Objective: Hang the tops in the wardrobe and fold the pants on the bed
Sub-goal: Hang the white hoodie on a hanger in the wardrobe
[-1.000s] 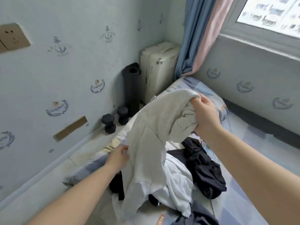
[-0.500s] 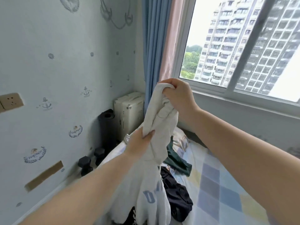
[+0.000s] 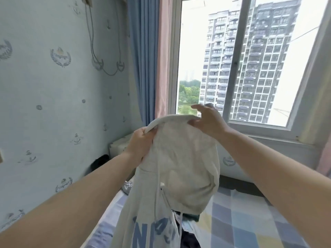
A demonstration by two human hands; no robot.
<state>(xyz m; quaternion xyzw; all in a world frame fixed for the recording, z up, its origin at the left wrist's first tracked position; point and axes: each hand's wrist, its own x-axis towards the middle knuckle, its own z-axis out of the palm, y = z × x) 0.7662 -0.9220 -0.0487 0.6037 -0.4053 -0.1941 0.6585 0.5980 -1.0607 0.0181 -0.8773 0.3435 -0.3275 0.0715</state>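
Both bare arms reach up and forward, the left hand (image 3: 141,144) curled tight around the hoodie's (image 3: 180,169) edge and the right hand (image 3: 208,120) pinching that edge higher up, with some fingers sticking out.

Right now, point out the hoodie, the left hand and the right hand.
hoodie (image 3: 180,158): head view, middle of the hood.
left hand (image 3: 141,145): head view, back of the hand.
right hand (image 3: 208,120): head view, back of the hand.

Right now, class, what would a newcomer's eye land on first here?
A pale grey hooded sweatshirt with blue letters hangs centre frame, its hood edge pinched by the left hand and the right hand. Behind, a large window frames grey tower blocks; a checked bedsheet lies below.
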